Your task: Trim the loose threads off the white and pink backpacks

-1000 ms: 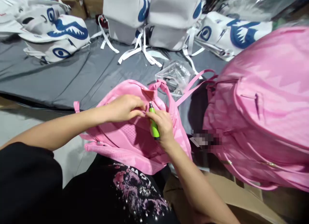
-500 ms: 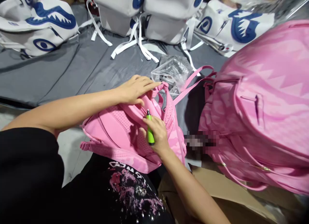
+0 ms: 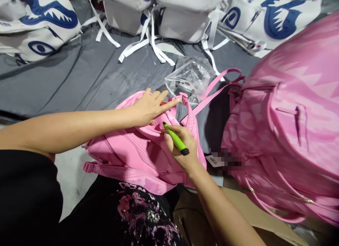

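A pink backpack [image 3: 124, 143] lies at the table's front edge and over my lap, its dotted back panel and straps facing up. My left hand [image 3: 150, 106] rests on its upper part, fingers spread, the index finger reaching toward the top strap. In my right hand [image 3: 182, 143] is a green pen-like tool [image 3: 176, 138] with black ends, its tip angled up and left at the pink fabric just below my left hand. Whether the tip touches the cloth I cannot tell.
A large pink backpack [image 3: 299, 108] stands close on the right, above a cardboard box [image 3: 254, 210]. Behind the hands lies a clear plastic bag [image 3: 193, 76] on the grey-covered table [image 3: 60, 83]. White backpacks [image 3: 182, 23] with blue prints line the back.
The green tool has tilted, its rear end swinging right along with my right hand. My left hand has shifted slightly right and down, fingers more spread. The view has moved a little.
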`<state>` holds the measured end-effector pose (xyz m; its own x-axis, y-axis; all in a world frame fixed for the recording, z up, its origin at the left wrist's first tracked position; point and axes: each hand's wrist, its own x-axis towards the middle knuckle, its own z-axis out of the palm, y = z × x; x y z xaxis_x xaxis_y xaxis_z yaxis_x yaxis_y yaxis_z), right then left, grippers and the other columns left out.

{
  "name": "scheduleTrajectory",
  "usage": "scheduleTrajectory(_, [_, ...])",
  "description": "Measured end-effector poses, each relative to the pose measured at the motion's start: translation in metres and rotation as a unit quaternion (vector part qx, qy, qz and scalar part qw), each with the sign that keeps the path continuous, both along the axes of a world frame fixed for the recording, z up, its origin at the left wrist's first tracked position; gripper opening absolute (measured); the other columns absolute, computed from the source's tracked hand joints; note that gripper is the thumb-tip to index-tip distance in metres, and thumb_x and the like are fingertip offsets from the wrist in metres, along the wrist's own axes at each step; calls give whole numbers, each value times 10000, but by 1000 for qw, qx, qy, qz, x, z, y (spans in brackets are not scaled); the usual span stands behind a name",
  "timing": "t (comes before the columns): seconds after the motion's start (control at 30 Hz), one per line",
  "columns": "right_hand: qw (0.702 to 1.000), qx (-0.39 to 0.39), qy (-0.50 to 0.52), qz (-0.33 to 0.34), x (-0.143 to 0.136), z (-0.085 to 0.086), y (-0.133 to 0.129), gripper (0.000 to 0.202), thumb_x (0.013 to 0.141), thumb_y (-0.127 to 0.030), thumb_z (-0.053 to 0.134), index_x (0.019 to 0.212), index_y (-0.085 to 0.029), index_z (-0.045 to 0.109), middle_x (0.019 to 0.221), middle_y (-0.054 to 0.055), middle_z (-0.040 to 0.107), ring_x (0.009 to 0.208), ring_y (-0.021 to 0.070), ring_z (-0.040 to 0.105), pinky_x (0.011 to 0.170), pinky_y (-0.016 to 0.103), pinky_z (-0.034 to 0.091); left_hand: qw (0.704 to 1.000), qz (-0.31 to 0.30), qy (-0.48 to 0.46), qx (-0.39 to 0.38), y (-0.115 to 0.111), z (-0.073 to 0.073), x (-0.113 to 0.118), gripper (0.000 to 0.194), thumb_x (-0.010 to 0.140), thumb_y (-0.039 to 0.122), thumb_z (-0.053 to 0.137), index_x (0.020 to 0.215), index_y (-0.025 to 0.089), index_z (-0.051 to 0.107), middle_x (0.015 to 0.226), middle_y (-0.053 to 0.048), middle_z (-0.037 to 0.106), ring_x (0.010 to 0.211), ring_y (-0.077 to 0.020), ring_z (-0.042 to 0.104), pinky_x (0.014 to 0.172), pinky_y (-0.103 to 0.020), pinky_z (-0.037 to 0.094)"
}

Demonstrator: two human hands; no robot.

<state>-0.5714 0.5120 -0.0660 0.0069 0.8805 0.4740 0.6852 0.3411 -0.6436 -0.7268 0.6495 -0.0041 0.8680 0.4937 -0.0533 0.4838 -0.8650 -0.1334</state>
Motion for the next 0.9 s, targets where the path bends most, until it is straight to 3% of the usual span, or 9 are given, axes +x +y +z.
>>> scheduleTrajectory(0.13, [997, 13, -76, 7, 17, 13, -3, 220, 927, -241, 581, 1143, -229, 623, 989, 62, 750, 872, 213, 724, 798, 363, 579, 1000, 1, -5, -1, 2, -2, 1, 934, 888, 299, 603, 1606, 257, 8, 1604, -231, 224, 1347, -400, 399, 1063, -517, 281])
scheduleTrajectory(0.27, [985, 19, -123, -115, 19, 13, 10, 378, 957, -282, 548, 1330, -225, 548, 1093, 111, 720, 991, 267, 691, 868, 423, 557, 1000, 6, -12, -9, 5, -7, 3, 959, 883, 321, 621, 1605, 266, -8, 1638, -209, 148, 1430, -418, 292, 1093, -543, 250])
scheduleTrajectory(0.43, [962, -174, -175, -118, -8, 3, 59, 822, 835, -466, 718, 1482, -128, 340, 1273, 242, 587, 1175, 403, 568, 896, 541, 515, 999, 28, 3, -26, 8, -12, 6, 1027, 875, 396, 640, 1602, 254, -72, 1662, -170, 92, 1462, -437, 208, 1124, -564, 222])
scheduleTrajectory(0.53, [948, -208, -192, -143, -18, -3, 75, 1010, 785, -501, 764, 1525, -79, 220, 1293, 304, 522, 1152, 444, 552, 860, 566, 509, 999, 43, 0, -14, 9, -12, 8, 1005, 878, 360, 647, 1606, 267, -38, 1663, -158, 113, 1441, -406, 265, 1123, -549, 247])
scheduleTrajectory(0.63, [952, -203, -186, -133, -19, -5, 73, 928, 833, -443, 720, 1521, -90, 206, 1212, 277, 560, 1050, 409, 597, 816, 542, 519, 999, 45, 17, -9, 10, -9, 9, 973, 887, 364, 649, 1609, 264, 5, 1652, -174, 152, 1429, -378, 305, 1099, -520, 294])
scheduleTrajectory(0.73, [959, -205, -168, -101, -15, -3, 66, 784, 879, -330, 633, 1512, -133, 215, 1155, 223, 594, 1003, 371, 614, 803, 527, 524, 999, 20, 44, 0, 11, -4, 8, 1072, 845, 439, 707, 1608, 223, -14, 1651, -215, 122, 1465, -387, 249, 1097, -534, 298])
scheduleTrajectory(0.8, [960, -208, -160, -100, -14, -1, 63, 764, 865, -270, 614, 1506, -137, 220, 1156, 215, 596, 1016, 371, 610, 807, 528, 521, 999, 17, 48, 9, 10, -3, 8, 1132, 810, 449, 746, 1608, 221, -24, 1658, -208, 97, 1482, -394, 206, 1117, -551, 269])
scheduleTrajectory(0.9, [955, -229, -155, -106, -14, 2, 64, 788, 827, -219, 628, 1499, -117, 230, 1164, 226, 594, 1034, 379, 603, 817, 523, 514, 998, 34, 49, 10, 9, -2, 10, 1079, 828, 418, 734, 1611, 227, 16, 1655, -202, 126, 1444, -390, 278, 1103, -533, 290])
